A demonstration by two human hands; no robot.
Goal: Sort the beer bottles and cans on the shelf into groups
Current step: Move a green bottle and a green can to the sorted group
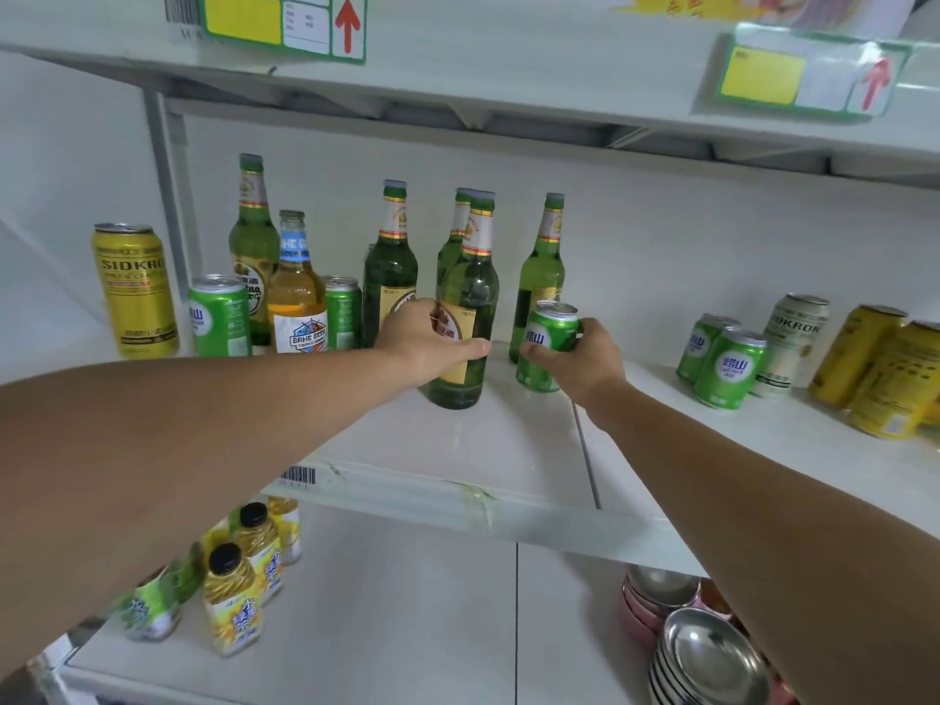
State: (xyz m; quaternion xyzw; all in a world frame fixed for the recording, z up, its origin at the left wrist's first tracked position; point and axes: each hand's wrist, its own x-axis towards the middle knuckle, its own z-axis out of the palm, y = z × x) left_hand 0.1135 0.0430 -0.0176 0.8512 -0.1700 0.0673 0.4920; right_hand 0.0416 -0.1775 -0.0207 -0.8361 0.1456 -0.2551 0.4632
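Note:
On the white shelf (508,450), my left hand (427,343) grips a dark green beer bottle (470,297) around its lower body. My right hand (585,358) holds a green can (547,343) just right of that bottle. Behind them stand several green bottles, among them one at the back centre (389,267) and one on the right (544,262). At the left are a tall green bottle (252,236), an amber bottle with a blue neck label (296,292), two green cans (218,318) (343,312) and a yellow can (135,292).
At the right end of the shelf stand two green cans (727,366), a white can (793,343) and yellow cans (885,379). The lower shelf holds yellow drink bottles (234,602) and stacked metal bowls (707,658). An upper shelf with price tags (285,22) hangs overhead.

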